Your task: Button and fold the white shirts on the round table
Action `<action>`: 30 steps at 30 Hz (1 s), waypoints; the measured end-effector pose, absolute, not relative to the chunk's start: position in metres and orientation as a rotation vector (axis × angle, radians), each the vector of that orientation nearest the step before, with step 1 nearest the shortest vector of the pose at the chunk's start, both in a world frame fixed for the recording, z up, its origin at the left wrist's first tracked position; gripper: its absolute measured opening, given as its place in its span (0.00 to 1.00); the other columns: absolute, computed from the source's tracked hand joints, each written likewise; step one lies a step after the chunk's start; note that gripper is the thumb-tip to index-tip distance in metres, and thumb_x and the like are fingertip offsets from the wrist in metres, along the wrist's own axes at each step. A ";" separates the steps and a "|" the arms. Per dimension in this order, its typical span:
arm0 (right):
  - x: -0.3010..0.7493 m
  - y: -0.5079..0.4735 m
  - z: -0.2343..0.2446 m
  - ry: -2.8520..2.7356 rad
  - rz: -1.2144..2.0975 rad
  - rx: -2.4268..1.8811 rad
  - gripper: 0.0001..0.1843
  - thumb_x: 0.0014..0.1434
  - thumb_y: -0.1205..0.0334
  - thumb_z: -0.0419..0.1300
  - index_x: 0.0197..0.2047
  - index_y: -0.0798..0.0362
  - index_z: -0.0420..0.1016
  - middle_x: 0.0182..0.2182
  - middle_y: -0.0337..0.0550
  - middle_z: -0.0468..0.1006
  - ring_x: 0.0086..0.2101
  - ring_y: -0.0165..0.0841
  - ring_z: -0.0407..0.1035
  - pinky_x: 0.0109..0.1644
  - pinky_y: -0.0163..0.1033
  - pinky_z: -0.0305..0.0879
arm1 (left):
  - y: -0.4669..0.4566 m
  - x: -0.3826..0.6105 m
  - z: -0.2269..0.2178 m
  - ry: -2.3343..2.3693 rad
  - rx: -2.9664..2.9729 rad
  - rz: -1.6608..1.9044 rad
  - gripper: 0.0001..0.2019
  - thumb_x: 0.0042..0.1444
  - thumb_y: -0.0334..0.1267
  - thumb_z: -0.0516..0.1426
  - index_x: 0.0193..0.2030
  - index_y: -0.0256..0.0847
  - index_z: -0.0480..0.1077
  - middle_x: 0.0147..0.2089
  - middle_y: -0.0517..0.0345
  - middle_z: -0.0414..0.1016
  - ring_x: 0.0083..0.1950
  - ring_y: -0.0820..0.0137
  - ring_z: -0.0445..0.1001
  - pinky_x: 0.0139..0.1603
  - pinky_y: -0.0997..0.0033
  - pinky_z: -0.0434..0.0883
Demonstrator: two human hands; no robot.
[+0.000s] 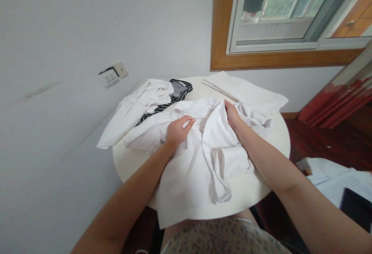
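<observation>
A white button-up shirt (200, 168) lies spread over a round white table (128, 165), its hem hanging off the near edge. My left hand (178, 130) rests on the shirt's left front near the collar, fingers curled and pinching the cloth. My right hand (231, 115) grips the fabric at the collar area, fingers closed into the folds.
Behind the shirt lie a crumpled white garment (136, 108), a black-and-white striped one (177, 93) and a folded white cloth (247, 91). A wall socket (112, 75) is on the left wall. A wood-framed window (279, 21) is at the back; papers (334, 180) lie at the right.
</observation>
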State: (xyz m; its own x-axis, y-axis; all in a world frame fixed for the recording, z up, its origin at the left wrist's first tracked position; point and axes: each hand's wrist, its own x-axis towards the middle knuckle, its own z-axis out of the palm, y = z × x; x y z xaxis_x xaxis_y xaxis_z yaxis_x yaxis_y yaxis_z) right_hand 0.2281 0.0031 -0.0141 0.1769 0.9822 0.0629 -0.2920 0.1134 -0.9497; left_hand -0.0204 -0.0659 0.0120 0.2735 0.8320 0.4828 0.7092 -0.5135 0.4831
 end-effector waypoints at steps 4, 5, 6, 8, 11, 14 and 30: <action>0.236 0.007 -0.014 -0.833 1.116 -1.033 0.17 0.50 0.43 0.58 0.31 0.48 0.69 0.25 0.36 0.76 0.38 0.38 0.73 0.47 0.43 0.69 | -0.070 -0.023 0.025 1.272 2.700 0.839 0.17 0.62 0.49 0.52 0.32 0.43 0.77 0.37 0.53 0.77 0.42 0.65 0.72 0.48 0.64 0.67; 0.236 0.008 -0.014 -0.826 1.112 -1.042 0.17 0.50 0.43 0.58 0.31 0.48 0.69 0.25 0.36 0.76 0.38 0.39 0.73 0.47 0.43 0.69 | -0.073 -0.022 0.029 1.172 2.763 0.812 0.16 0.61 0.48 0.53 0.32 0.43 0.77 0.40 0.52 0.76 0.46 0.64 0.71 0.51 0.61 0.66; 0.237 0.008 -0.014 -0.815 1.110 -1.051 0.16 0.50 0.43 0.58 0.30 0.48 0.69 0.25 0.37 0.76 0.38 0.39 0.73 0.48 0.44 0.69 | -0.077 -0.019 0.033 1.059 2.802 0.784 0.14 0.60 0.47 0.54 0.34 0.44 0.77 0.44 0.51 0.75 0.49 0.63 0.70 0.54 0.60 0.64; 0.237 0.009 -0.013 -0.786 1.106 -1.072 0.16 0.50 0.43 0.59 0.29 0.48 0.69 0.24 0.38 0.76 0.38 0.39 0.73 0.48 0.44 0.69 | -0.085 -0.014 0.038 0.819 2.802 0.696 0.11 0.61 0.45 0.54 0.38 0.45 0.77 0.48 0.51 0.75 0.52 0.63 0.69 0.57 0.59 0.63; 0.238 0.008 -0.013 -0.769 1.112 -1.093 0.16 0.51 0.43 0.60 0.29 0.48 0.70 0.23 0.38 0.76 0.37 0.40 0.73 0.48 0.45 0.70 | -0.096 -0.009 0.042 0.575 2.667 0.538 0.11 0.63 0.41 0.51 0.41 0.43 0.74 0.43 0.53 0.77 0.46 0.67 0.72 0.54 0.66 0.66; 0.238 0.006 -0.011 -0.786 1.150 -1.081 0.19 0.52 0.41 0.59 0.31 0.49 0.72 0.22 0.40 0.76 0.36 0.41 0.74 0.47 0.46 0.71 | -0.100 -0.010 0.044 0.582 2.515 0.468 0.11 0.63 0.42 0.51 0.44 0.42 0.71 0.43 0.55 0.77 0.45 0.69 0.74 0.50 0.71 0.68; 0.229 -0.008 0.004 -0.831 1.396 -1.035 0.21 0.56 0.41 0.56 0.35 0.52 0.75 0.23 0.44 0.79 0.34 0.44 0.75 0.48 0.50 0.71 | -0.095 -0.026 0.053 1.002 2.856 0.752 0.20 0.62 0.55 0.51 0.39 0.44 0.77 0.36 0.57 0.82 0.39 0.67 0.79 0.42 0.71 0.70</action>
